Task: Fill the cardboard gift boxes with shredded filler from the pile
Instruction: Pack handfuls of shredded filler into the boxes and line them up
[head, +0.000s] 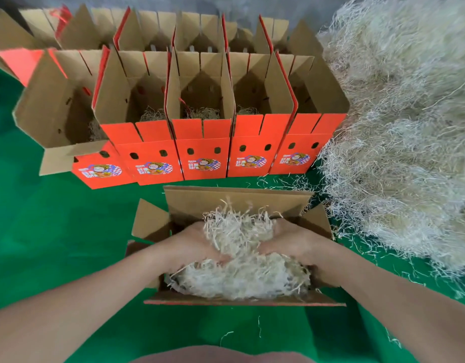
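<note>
Green mat (56, 231) carries: open box (236, 197) w/ filler (239, 279) inside at 6 o'clock; two rows of orange gift boxes (202, 150) at 11–12; big filler pile (399, 127) at 2–3; loose strands (278, 181) btw pile & boxes.

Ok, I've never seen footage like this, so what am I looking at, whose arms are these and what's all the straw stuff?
One camera sits on a person's head, looking down at their own bare arms; no machine here. The left hand and right hand hold a clump of filler in an open cardboard box already partly filled. Behind it, on the green surface, stand red gift boxes, open, several with some filler inside. The big filler pile lies on the right.
</note>
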`<state>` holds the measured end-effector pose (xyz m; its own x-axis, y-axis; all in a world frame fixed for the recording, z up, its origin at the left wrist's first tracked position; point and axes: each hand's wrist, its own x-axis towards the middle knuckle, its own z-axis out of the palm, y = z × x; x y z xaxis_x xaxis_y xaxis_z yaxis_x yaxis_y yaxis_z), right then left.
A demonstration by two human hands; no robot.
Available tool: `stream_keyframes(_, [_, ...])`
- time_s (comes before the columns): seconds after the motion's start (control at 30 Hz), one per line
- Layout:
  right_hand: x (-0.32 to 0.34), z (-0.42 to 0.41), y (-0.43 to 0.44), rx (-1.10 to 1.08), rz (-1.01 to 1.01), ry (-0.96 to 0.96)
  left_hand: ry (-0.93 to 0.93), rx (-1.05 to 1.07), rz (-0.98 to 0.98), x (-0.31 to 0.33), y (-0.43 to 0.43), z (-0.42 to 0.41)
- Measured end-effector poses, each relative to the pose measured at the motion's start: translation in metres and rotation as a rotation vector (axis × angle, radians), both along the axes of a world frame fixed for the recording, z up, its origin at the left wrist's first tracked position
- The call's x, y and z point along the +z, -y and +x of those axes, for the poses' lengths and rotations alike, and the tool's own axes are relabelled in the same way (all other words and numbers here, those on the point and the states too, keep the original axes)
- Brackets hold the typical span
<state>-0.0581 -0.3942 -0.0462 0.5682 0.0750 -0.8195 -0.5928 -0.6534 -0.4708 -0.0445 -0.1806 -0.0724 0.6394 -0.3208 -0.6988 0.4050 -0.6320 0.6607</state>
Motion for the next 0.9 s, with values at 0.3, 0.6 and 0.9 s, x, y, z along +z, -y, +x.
stream_keyframes(0.3, [-0.033,0.023,-0.012,0.325,-0.23,0.107,0.232,-0.492,0.437,-0.023,-0.003,0.024])
stream_keyframes(0.6, [-0.043,0.027,-0.002,0.77,-0.493,0.192,0.094,-0.648,0.509,-0.037,0.001,0.036])
stream_keyframes(0.9, [-0.061,0.027,-0.042,1.355,-0.445,0.055,0.135,-1.145,0.567,-0.048,0.041,0.029])
